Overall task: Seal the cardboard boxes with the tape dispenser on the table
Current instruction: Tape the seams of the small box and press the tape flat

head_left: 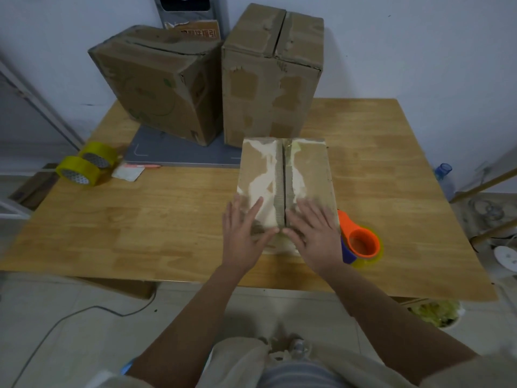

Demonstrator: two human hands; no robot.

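Three boxes [285, 175], two tape rolls [86, 163], one dispenser [361, 243] right of right hand [310, 233]; left hand [246, 233] and right flat, fingers spread, pressing the near box's flaps.

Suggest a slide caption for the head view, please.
Both hands press a cardboard box's flaps flat; the tape dispenser waits alongside.
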